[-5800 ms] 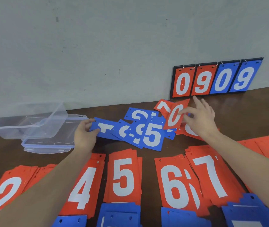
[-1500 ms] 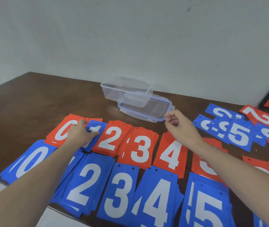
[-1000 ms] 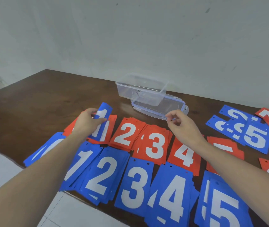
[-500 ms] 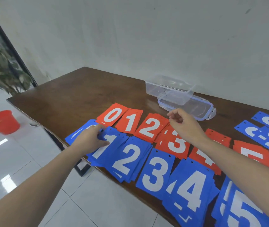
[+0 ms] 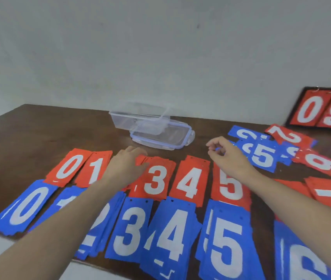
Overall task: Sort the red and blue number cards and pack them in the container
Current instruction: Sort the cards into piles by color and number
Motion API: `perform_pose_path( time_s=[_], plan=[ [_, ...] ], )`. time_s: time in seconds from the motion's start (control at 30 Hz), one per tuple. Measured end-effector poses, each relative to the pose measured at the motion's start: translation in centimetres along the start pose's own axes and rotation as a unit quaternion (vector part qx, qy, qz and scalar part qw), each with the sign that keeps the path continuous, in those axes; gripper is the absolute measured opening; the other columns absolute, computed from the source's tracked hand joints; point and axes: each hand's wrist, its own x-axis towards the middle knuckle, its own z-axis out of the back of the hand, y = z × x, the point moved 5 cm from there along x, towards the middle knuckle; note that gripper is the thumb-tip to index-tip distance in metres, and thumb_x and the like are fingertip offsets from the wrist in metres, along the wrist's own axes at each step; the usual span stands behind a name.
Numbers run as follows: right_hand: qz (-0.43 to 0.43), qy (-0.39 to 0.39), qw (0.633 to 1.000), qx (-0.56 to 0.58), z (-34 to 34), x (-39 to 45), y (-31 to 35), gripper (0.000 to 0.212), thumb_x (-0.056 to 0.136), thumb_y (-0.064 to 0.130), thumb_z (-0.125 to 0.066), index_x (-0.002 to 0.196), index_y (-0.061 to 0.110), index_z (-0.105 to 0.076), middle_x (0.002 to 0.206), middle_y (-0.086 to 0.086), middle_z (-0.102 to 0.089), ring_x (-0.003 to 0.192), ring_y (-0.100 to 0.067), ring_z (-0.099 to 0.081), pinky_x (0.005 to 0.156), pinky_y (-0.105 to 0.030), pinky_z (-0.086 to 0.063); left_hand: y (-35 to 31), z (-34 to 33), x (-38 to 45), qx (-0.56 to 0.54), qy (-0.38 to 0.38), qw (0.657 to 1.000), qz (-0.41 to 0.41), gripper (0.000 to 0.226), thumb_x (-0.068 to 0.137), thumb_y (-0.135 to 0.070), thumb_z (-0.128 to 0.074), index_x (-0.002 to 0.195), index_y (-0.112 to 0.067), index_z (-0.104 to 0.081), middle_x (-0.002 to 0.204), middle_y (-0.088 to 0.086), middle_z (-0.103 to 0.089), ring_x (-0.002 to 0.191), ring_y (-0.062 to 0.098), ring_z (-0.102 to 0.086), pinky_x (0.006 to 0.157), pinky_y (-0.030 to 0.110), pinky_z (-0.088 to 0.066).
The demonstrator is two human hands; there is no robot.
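Blue plastic number cards (image 5: 172, 235) lie nearest me in sorted stacks 0 to 6 along the brown wooden table's (image 5: 29, 134) front edge. Behind them I see red number cards (image 5: 156, 178) stacked 0 to 5. Left hand (image 5: 127, 164) rests flat over the red 2 stack, fingers relaxed. Right hand (image 5: 228, 156) hovers above the red 5, fingers loosely curled, holding nothing. Unsorted cards (image 5: 277, 150) lie far right. Farther back, the clear plastic container (image 5: 140, 120) sits tilted on its lid (image 5: 177, 139).
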Motion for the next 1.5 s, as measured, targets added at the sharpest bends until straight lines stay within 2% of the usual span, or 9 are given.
perform_pose_path(
  time_s=[0.33,0.5,0.73,0.87,0.97,1.1,1.33,1.43,1.5],
  plan=[
    [-0.114,-0.096,0.987,-0.065,14.2,-4.1,-10.0,0.020,0.094,0.014,-0.064,0.096,0.033,-0.060,0.102,0.011,-0.065,0.091,-0.007,-0.064,0.069,-0.006,-0.041,-16.0,-8.8,7.1,-0.065,0.068,0.984,-0.150,0.032,0.095,-0.033,-0.063,0.126,-0.025,-0.061,0.126,-0.007,-0.061,0.117,0.016,-0.056,0.097,0.030,-0.044],
    [-0.142,-0.115,0.979,-0.093,17.7,-4.6,-13.6,0.023,0.092,0.010,-0.066,0.100,0.031,-0.062,0.105,0.006,-0.068,0.100,-0.013,-0.065,0.084,-0.024,-0.048,-21.1,-12.5,8.8,-0.085,0.113,0.979,-0.148,0.039,0.097,-0.037,-0.060,0.134,-0.028,-0.054,0.137,-0.003,-0.056,0.121,0.017,-0.052,0.101,0.036,-0.046],
    [-0.117,-0.068,0.972,-0.192,17.7,-2.4,-15.2,0.025,0.094,0.029,-0.067,0.119,0.028,-0.064,0.125,0.008,-0.064,0.114,-0.009,-0.058,0.094,-0.028,-0.051,-24.9,-16.1,11.8,-0.098,0.111,0.969,-0.195,0.047,0.096,-0.041,-0.063,0.139,-0.028,-0.051,0.147,-0.010,-0.050,0.138,0.012,-0.042,0.115,0.045,-0.035],
    [-0.096,-0.023,0.965,-0.243,16.9,0.0,-15.4,0.061,0.086,0.059,-0.068,0.139,0.032,-0.053,0.145,0.009,-0.053,0.132,-0.012,-0.047,0.107,-0.033,-0.041,-25.5,-17.4,13.7,-0.069,0.132,0.959,-0.243,0.060,0.096,-0.049,-0.059,0.150,-0.031,-0.040,0.161,-0.012,-0.031,0.151,0.010,-0.021,0.124,0.044,-0.016],
    [-0.111,0.044,0.954,-0.274,15.8,1.2,-16.3,0.090,0.081,0.071,-0.064,0.155,0.030,-0.031,0.161,0.005,-0.032,0.149,-0.017,-0.028,0.120,-0.040,-0.024,-24.5,-18.9,14.5,-0.020,0.177,0.951,-0.252,0.067,0.096,-0.059,-0.051,0.155,-0.038,-0.027,0.164,-0.019,-0.017,0.153,0.005,-0.006,0.124,0.039,0.000],
    [-0.115,0.109,0.933,-0.325,15.5,1.4,-18.2,0.101,0.082,0.078,-0.053,0.160,0.031,-0.010,0.167,0.004,-0.017,0.154,-0.014,-0.008,0.125,-0.043,-0.001,-23.6,-19.8,15.1,-0.025,0.192,0.951,-0.239,0.066,0.095,-0.062,-0.050,0.154,-0.041,-0.029,0.162,-0.023,-0.023,0.152,0.001,-0.007,0.123,0.038,0.003],
    [-0.066,0.100,0.920,-0.373,16.1,2.1,-18.5,0.085,0.088,0.072,-0.050,0.158,0.032,-0.023,0.157,0.005,-0.039,0.146,-0.015,-0.031,0.123,-0.043,-0.010,-23.6,-19.6,15.0,-0.053,0.157,0.960,-0.226,0.063,0.092,-0.060,-0.057,0.150,-0.043,-0.036,0.156,-0.016,-0.038,0.150,0.002,-0.018,0.122,0.037,0.002],
    [-0.047,0.073,0.929,-0.360,15.9,1.7,-18.2,0.074,0.088,0.069,-0.054,0.151,0.033,-0.040,0.151,0.008,-0.048,0.140,-0.013,-0.039,0.122,-0.043,-0.015,-23.9,-19.2,14.6,-0.049,0.142,0.962,-0.227,0.060,0.093,-0.057,-0.058,0.148,-0.043,-0.039,0.150,-0.015,-0.046,0.146,0.004,-0.028,0.122,0.037,-0.003],
    [-0.027,0.036,0.941,-0.337,15.9,1.3,-17.7,0.065,0.086,0.067,-0.060,0.141,0.032,-0.054,0.141,0.011,-0.057,0.133,-0.012,-0.047,0.118,-0.040,-0.019,-24.4,-18.6,14.3,-0.043,0.124,0.962,-0.237,0.053,0.096,-0.051,-0.058,0.146,-0.040,-0.045,0.134,-0.013,-0.056,0.133,0.007,-0.042,0.122,0.039,-0.013]
  ],
)
